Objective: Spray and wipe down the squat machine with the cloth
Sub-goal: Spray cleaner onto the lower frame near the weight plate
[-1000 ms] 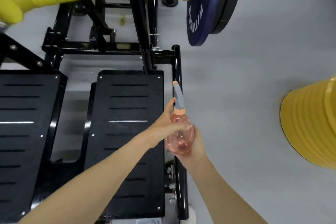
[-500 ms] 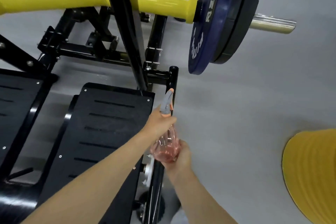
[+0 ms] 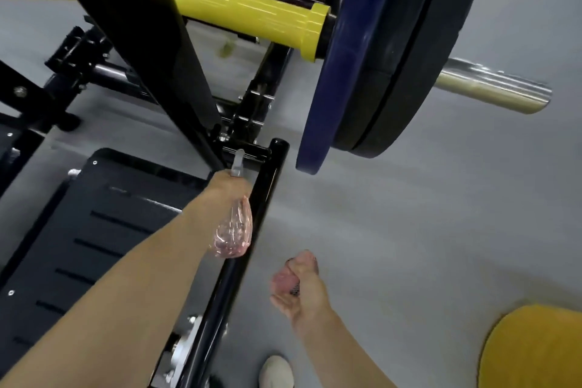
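Gripping the spray bottle (image 3: 234, 230) round its neck, my left hand (image 3: 230, 189) holds it just left of the squat machine's black side rail (image 3: 266, 195), the pink body hanging down and the grey trigger (image 3: 237, 162) poking up past my knuckles. My right hand (image 3: 299, 290) hangs right of that rail, apart from the bottle, fingers curled; something pinkish and a dark mesh patch show in the curl, and I cannot tell whether it grasps anything. Marks on the blue weight plate (image 3: 349, 72), above the rail's far end, are too smeared to read. The black footplate (image 3: 110, 230) left of the rail is cut off by the frame's edge, as is a yellow shape (image 3: 535, 350) far right of the rail.
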Tool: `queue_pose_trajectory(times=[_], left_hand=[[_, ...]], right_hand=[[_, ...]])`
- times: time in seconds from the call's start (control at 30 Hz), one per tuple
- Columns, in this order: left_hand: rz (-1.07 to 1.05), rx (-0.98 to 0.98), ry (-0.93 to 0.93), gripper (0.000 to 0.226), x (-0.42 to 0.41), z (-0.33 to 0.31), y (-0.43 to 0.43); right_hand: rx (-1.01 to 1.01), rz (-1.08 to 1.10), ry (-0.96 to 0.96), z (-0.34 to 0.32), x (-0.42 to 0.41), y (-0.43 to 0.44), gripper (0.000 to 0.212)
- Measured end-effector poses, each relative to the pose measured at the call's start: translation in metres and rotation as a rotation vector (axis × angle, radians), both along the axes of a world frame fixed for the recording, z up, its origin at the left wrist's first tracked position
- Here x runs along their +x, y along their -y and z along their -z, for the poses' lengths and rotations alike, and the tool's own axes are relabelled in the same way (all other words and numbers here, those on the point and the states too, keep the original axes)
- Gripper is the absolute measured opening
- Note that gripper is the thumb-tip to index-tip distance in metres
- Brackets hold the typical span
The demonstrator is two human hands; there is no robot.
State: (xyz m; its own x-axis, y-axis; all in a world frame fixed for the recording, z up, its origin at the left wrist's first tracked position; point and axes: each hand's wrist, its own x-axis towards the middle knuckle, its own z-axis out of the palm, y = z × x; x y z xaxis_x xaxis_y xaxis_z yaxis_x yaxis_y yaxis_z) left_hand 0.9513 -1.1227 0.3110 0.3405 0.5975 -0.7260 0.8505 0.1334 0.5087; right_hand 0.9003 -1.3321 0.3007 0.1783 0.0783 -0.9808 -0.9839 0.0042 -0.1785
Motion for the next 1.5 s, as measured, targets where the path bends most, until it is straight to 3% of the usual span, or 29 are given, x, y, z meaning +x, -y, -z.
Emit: queue_pose_trajectory(times=[0.1,0.23,0.33,0.4,0.57,0.63,0.77,0.83,0.93,1.0,1.03,1.1,1.13,1.23,1.33,1.43,1.5], left_hand=[[0.060,-0.053,-0.016,0.006,0.008,0.011,-0.004],[0.251,-0.006,-0.156,0.015,-0.011,0.014,0.035],[0.163,-0.117,-0.089,0.027,-0.052,0.028,0.059],[0.083,-0.101,-0.142,0.015,-0.091,0.032,0.071],[0.243,-0.053,-0.335,0.018,-0.223,0.025,0.113],[0.193,-0.106,-0.327,0.013,-0.274,0.016,0.127],[0.216,-0.206,-0.282,0.015,-0.366,0.001,0.150],[0.238,-0.203,-0.344,0.010,-0.416,0.003,0.162],[0.322,-0.203,-0.431,0.026,-0.477,0.007,0.173],[0.326,-0.228,-0.381,0.032,-0.511,0.008,0.173],[0.288,-0.225,-0.335,0.030,-0.522,0.007,0.170],[0.144,-0.165,-0.225,0.019,-0.539,-0.006,0.158],[0.032,-0.138,-0.149,0.026,-0.543,-0.011,0.149],[-0.249,-0.012,0.000,0.023,-0.556,-0.015,0.113],[-0.335,0.125,0.046,0.037,-0.561,-0.012,0.080],[-0.413,0.205,0.141,0.033,-0.554,-0.019,0.059],[-0.465,0.193,0.251,0.025,-0.548,-0.018,0.051]], right_hand=[[-0.015,-0.004,-0.024,0.009,0.001,0.005,0.030],[-0.092,-0.071,0.020,0.013,-0.012,0.015,0.023],[-0.174,-0.128,0.021,0.009,-0.031,0.022,0.005],[-0.217,-0.167,0.028,0.005,-0.045,0.026,0.010],[-0.279,-0.286,0.083,-0.003,-0.103,0.027,0.017],[-0.286,-0.309,0.096,-0.011,-0.130,0.025,0.023],[-0.288,-0.357,0.109,-0.018,-0.192,0.025,0.021],[-0.291,-0.365,0.103,-0.023,-0.228,0.026,0.013],[-0.280,-0.349,0.127,-0.022,-0.279,0.028,0.016],[-0.378,-0.478,0.193,-0.018,-0.315,0.028,0.019],[-0.428,-0.537,0.216,-0.012,-0.330,0.030,0.035],[-0.479,-0.607,0.227,-0.002,-0.362,0.038,0.050],[-0.506,-0.603,0.240,0.004,-0.373,0.043,0.052],[-0.501,-0.572,0.285,-0.011,-0.393,0.045,0.040],[-0.426,-0.670,0.344,-0.026,-0.410,0.041,0.017],[-0.442,-0.723,0.379,-0.034,-0.422,0.039,0.051],[-0.441,-0.733,0.394,-0.041,-0.423,0.037,0.043]])
